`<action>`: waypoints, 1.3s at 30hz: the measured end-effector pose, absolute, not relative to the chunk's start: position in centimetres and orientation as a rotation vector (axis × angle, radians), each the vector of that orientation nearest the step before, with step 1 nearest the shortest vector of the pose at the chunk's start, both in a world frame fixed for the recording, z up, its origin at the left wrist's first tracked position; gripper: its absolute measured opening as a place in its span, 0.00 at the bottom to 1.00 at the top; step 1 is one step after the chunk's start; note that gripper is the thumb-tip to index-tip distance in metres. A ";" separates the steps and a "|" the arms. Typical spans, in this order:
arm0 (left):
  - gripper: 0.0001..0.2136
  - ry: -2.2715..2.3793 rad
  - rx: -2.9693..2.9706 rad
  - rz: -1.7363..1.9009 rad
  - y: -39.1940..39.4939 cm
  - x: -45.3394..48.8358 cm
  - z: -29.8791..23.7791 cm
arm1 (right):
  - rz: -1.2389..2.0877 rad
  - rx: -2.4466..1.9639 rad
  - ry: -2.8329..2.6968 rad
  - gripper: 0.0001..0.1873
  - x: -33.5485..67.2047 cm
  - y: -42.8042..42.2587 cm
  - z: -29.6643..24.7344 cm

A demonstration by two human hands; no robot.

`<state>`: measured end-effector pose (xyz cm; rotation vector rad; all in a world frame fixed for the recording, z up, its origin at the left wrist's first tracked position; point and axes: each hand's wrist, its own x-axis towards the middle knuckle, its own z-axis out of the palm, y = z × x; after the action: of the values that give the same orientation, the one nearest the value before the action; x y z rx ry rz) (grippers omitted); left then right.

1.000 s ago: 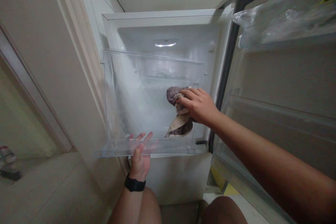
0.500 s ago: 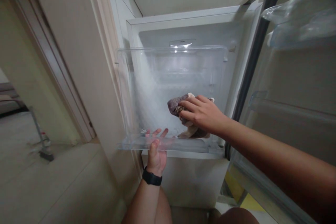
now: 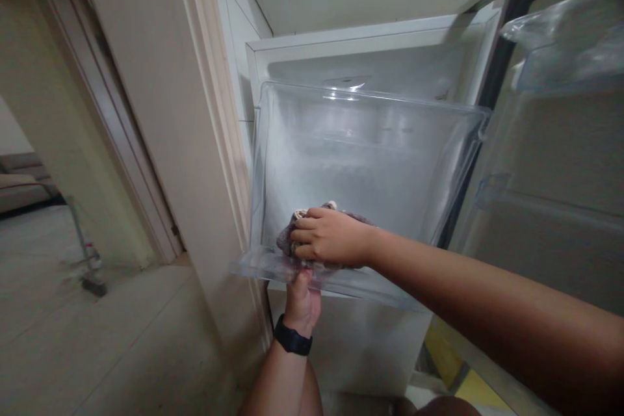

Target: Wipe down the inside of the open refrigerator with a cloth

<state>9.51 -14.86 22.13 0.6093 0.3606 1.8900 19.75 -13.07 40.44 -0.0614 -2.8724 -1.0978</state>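
Observation:
A clear plastic refrigerator drawer (image 3: pixel 370 156) hangs tilted in front of the open fridge. Its front edge rests in my left hand (image 3: pixel 303 299), which grips it from below with the thumb on the near side; the other fingers are partly hidden behind the plastic. A black band circles that wrist. Inside the drawer, my right hand (image 3: pixel 336 237) presses a bunched grey-brown cloth (image 3: pixel 284 242) with pale edging against the plastic near the front left. Much of the cloth lies under my fingers.
Behind the drawer is the white fridge body (image 3: pixel 341 38). Its open door (image 3: pixel 550 143), with clear shelves and a plastic bag (image 3: pixel 575 32), stands at the right. A wooden door frame (image 3: pixel 195 110) rises close on the left. Farther off, a broom (image 3: pixel 92 285) stands on the tiled floor.
My right hand has moved left and down with the cloth, toward my left hand. The drawer has turned and its right side now reaches farther right, over the door's edge.

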 end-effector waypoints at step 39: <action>0.21 0.338 0.393 1.775 -17.0 13.3 24.3 | 1.158 -0.412 -0.513 0.30 23.5 -17.4 25.1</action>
<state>13.34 -16.95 24.32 0.3927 0.3381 1.7752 23.51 -17.43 25.10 -0.4118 -0.5129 1.1581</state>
